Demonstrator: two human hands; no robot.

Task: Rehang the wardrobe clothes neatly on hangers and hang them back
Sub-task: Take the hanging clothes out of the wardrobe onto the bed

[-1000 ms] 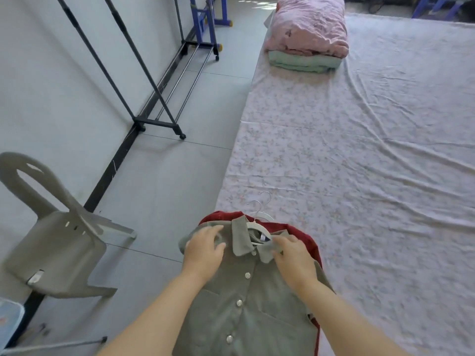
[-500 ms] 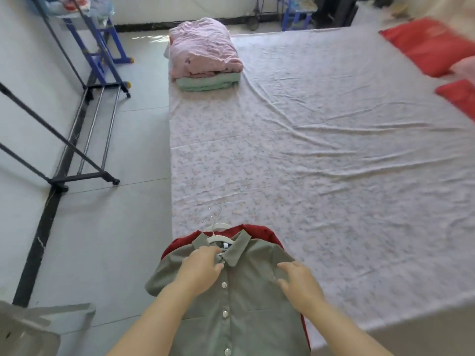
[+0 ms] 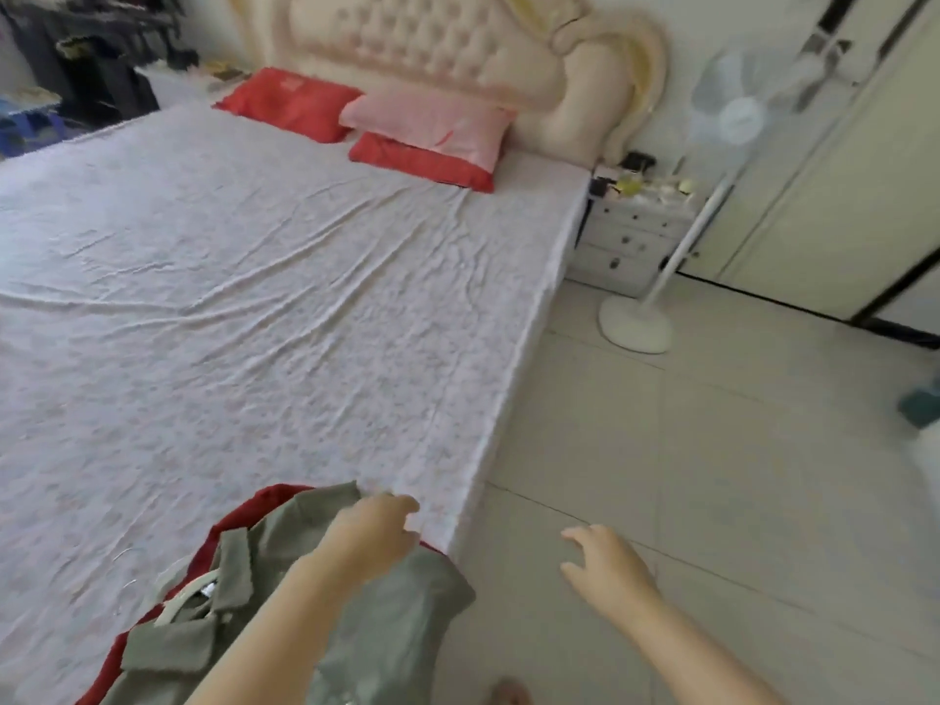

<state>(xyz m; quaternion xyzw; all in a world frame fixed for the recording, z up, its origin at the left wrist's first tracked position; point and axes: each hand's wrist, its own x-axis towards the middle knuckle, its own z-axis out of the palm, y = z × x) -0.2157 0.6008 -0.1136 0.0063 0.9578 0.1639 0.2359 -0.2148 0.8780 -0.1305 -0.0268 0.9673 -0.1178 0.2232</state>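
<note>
Resting left hand (image 3: 374, 531) on green shirt (image 3: 391, 608) at the corner of the bed (image 3: 254, 297), grip unclear, probably settling it on the hanger (image 3: 175, 600); holding right hand (image 3: 605, 562) spread beside the bed.

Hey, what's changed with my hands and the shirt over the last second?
The right hand came off the green shirt and swung out right, open over the floor. The left hand slid from the collar to the shirt's shoulder; its grip is unclear. The shirt stayed on its hanger, over the red garment on the bed.
</note>
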